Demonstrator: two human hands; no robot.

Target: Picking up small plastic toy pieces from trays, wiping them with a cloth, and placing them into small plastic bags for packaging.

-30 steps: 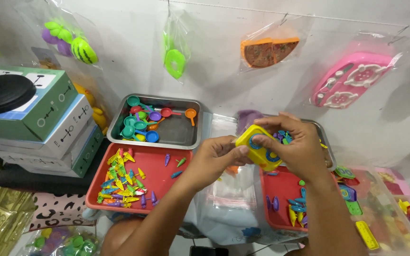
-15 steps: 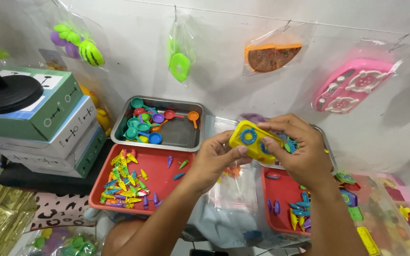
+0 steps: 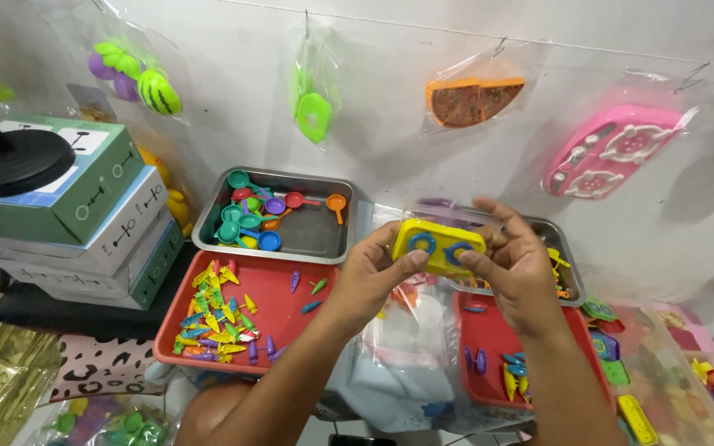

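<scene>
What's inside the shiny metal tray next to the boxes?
The metal tray holds small toy pans in teal, blue, red, purple and orange. They are piled up, so anything underneath is hidden.

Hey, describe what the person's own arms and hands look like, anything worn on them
Both forearms are bare as far as the picture shows, with no sleeve in view. The left hand and the right hand wear no gloves. No ring, watch or bracelet shows on the fingers or wrists, though the picture is slightly soft. The fingernails look short and unpainted.
</scene>
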